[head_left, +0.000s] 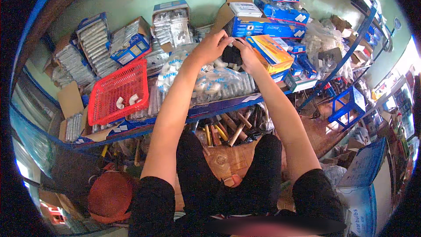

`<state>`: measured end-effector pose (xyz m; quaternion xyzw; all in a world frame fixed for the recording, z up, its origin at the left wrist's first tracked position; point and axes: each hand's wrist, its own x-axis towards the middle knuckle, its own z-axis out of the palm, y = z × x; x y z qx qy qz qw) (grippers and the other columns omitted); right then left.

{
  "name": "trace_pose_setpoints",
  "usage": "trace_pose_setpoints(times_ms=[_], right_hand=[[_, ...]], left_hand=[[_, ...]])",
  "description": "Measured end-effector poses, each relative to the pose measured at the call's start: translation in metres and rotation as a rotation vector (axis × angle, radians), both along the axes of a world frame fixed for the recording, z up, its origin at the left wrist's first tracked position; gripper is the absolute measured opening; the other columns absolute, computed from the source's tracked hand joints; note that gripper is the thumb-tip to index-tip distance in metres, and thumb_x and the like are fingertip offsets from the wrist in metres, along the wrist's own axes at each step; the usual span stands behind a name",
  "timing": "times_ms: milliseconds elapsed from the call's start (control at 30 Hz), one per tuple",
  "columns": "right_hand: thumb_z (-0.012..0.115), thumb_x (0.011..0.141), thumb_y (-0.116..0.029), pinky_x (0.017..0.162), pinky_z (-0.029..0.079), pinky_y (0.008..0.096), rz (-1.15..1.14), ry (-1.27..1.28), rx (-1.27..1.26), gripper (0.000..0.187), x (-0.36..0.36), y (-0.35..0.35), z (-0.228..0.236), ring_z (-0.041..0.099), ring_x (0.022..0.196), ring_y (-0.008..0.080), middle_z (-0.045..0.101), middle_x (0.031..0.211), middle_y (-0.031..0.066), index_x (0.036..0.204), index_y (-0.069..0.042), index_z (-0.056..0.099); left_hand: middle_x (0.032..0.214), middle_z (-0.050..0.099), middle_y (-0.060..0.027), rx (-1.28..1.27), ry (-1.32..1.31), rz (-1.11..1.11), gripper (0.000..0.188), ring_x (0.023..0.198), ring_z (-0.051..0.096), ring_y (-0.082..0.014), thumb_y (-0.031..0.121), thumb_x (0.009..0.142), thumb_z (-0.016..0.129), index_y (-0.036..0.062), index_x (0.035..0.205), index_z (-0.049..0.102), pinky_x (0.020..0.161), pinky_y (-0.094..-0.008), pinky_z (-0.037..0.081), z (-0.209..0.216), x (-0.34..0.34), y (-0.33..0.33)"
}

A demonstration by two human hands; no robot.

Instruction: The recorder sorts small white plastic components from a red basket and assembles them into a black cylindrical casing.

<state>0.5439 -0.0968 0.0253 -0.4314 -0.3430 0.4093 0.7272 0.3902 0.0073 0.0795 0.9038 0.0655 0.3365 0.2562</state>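
Both my arms reach forward over the shelf. My left hand point(214, 46) and my right hand point(248, 56) meet with fingertips pinched close together. Whatever lies between the fingers is too small to make out. Just below the fingertips is a dark black item point(232, 55), and I cannot tell whether it is held or lies behind. Under my wrists sits a clear plastic bag point(209, 81) of white pipe fittings. To the left, a red plastic basket point(115, 75) holds two white elbow fittings point(133, 99). An orange and yellow box point(272, 56) stands close beside my right hand.
Open boxes point(93, 35) of wrapped packets line the back left. Blue boxes point(285, 16) are stacked at the back right. A blue shelf post point(351, 55) slants at the right, with a blue stool point(349, 106) beyond. Hammers and handled tools point(239, 134) lie under the shelf.
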Motion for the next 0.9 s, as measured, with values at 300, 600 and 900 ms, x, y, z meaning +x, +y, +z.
trace_pose_setpoints(times_ms=[300,600,900], right_hand=[[0.061,0.1,-0.024,0.08,0.056,0.0344,-0.109,-0.054,-0.084,0.026,-0.021,-0.011,0.015,0.07,0.092,0.0178,0.072,0.107,0.0049,0.12,-0.009,0.068],[0.059,0.101,-0.025,0.074,0.054,0.0321,-0.001,-0.036,-0.059,0.025,0.011,0.0,-0.006,0.068,0.084,0.0162,0.07,0.101,0.0043,0.117,-0.008,0.069],[0.058,0.101,-0.025,0.077,0.053,0.0341,-0.076,0.002,-0.064,0.027,-0.005,-0.004,0.004,0.067,0.088,0.0162,0.069,0.101,0.0052,0.117,-0.007,0.069]], left_hand=[[0.079,0.068,-0.0187,0.059,0.038,0.098,0.042,0.072,0.067,-0.033,0.043,0.104,0.061,0.0012,0.099,0.064,0.067,-0.0459,0.05,0.003,0.0,-0.002],[0.106,0.07,-0.0126,0.017,-0.039,-0.105,0.029,0.083,0.064,-0.0209,0.017,0.096,0.071,0.0044,0.122,0.068,0.076,-0.0353,0.052,0.001,0.003,-0.005],[0.105,0.068,-0.0169,0.11,-0.009,0.048,0.025,0.088,0.066,-0.0329,0.023,0.094,0.074,0.0031,0.109,0.073,0.081,-0.0419,0.053,-0.011,0.004,0.008]])
